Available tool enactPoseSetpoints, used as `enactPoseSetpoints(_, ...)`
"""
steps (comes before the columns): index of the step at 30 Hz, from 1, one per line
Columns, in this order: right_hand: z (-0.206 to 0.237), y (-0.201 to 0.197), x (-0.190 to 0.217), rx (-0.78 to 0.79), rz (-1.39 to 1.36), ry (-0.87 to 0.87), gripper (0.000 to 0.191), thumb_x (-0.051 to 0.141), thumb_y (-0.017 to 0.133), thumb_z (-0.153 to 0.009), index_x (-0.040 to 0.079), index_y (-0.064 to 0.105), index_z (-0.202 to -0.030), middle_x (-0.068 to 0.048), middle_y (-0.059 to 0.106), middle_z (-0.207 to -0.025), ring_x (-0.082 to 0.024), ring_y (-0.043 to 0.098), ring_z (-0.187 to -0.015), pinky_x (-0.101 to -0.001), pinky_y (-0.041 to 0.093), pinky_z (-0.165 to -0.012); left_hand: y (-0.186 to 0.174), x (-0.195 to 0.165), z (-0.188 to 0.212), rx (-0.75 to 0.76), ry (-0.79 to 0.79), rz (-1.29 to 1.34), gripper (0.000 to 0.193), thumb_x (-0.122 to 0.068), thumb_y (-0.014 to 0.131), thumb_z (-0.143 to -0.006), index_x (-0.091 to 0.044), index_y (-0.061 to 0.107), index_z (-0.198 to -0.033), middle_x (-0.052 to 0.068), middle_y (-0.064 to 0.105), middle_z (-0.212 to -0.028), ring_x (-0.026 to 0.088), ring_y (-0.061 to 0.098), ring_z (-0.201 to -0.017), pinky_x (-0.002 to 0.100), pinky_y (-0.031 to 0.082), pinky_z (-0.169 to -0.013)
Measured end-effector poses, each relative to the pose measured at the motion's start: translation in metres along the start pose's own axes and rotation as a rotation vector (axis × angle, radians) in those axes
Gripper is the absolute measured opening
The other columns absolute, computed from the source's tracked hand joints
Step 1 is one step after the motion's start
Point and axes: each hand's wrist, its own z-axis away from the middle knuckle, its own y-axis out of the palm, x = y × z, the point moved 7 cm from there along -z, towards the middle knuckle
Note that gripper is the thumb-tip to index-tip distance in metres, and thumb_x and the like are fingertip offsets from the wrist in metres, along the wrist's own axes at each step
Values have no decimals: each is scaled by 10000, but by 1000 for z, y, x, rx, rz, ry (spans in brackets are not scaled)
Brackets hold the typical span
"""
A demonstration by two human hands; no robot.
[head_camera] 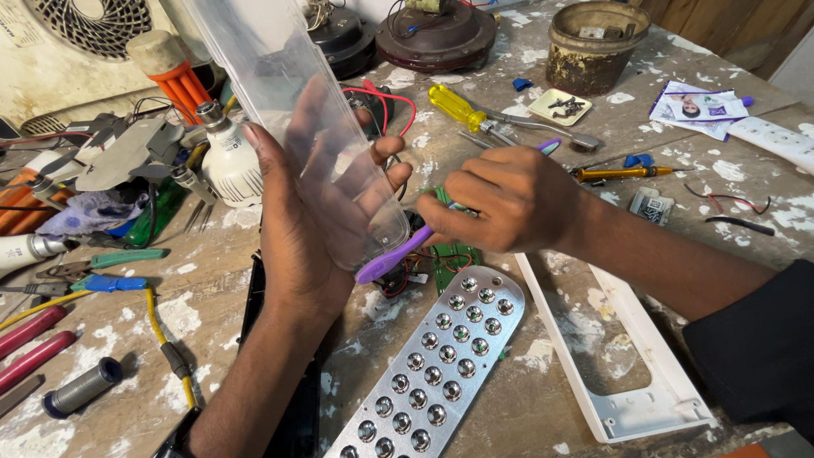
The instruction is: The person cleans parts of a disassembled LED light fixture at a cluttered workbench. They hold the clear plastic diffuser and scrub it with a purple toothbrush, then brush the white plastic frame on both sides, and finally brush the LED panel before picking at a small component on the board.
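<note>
Left hand (pixel 309 199) — open palm, fingers spread, cradling a clear plastic cover (pixel 292 102) that slants up and away over the bench. Right hand (pixel 500 203) — fingers closed around a purple toothbrush (pixel 394 254), whose head lies against the cover's lower rim, just beside the left palm. Beneath both hands: a green circuit board (pixel 454 257) with red wires, partly hidden. In front of it, a silver reflector plate (pixel 441 365) studded with rows of LEDs, lying flat. To the right, a white housing (pixel 632 365), well clear of the hands. Behind: yellow screwdriver (pixel 458 108), a bulb (pixel 227 157), a brown pot (pixel 593 42). Left edge: solder reel (pixel 80 388), pliers (pixel 106 261). All on a paint-flecked table (pixel 763 182).
</note>
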Motion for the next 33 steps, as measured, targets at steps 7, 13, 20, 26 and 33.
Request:
enactPoseSetpoints(7, 8, -2, -11, 5, 37, -55, 229, 315, 758, -941, 111, 697, -1025, 33, 439, -700, -121, 521, -597, -296, 406, -482, -5, 2, -1, -6, -27, -43, 892, -747, 436, -984, -141, 338, -1631, 159, 541, -1380, 262, 650, -1099, 442, 582, -994)
enactPoseSetpoints(13, 16, -2, -21, -18, -15, -10, 346, 410, 755, -926, 77, 688, -990, 9, 445, -690, -148, 538, -572, -327, 424, -472, -5, 1, -3, -13, -71, -127, 920, -730, 420, -980, -50, 336, -1593, 204, 585, -1348, 276, 685, -1090, 444, 607, -974)
enactPoseSetpoints(20, 27, 0, -46, -27, -44, 207, 322, 343, 781, -984, 40, 680, -1030, -41, 532, -750, -202, 606, -610, -374, 489, -538, 9, 11, 2, 111, -124, -126, 848, -628, 453, -1014, 24, 331, -1542, 226, 565, -1446, 297, 634, -1316, 503, 524, -1144)
enactPoseSetpoints(26, 29, 4, -49, -55, -95, 253, 297, 317, 791, -1000, 42, 689, -1048, -46, 591, -799, -198, 627, -627, -363, 502, -554, 7, 12, 3, 145, -136, -146, 841, -592, 428, -1034, 82, 388, -1535, 278, 583, -1468, 313, 609, -1355, 487, 486, -1182)
enactPoseSetpoints(33, 24, 7, -34, 37, -177, 62, 366, 345, 826, -848, 34, 714, -1006, -40, 496, -683, -183, 574, -543, -370, 457, -462, 8, 7, 0, 98, -117, -44, 815, -593, 414, -994, 33, 364, -1515, 228, 578, -1415, 352, 617, -1315, 503, 511, -1143)
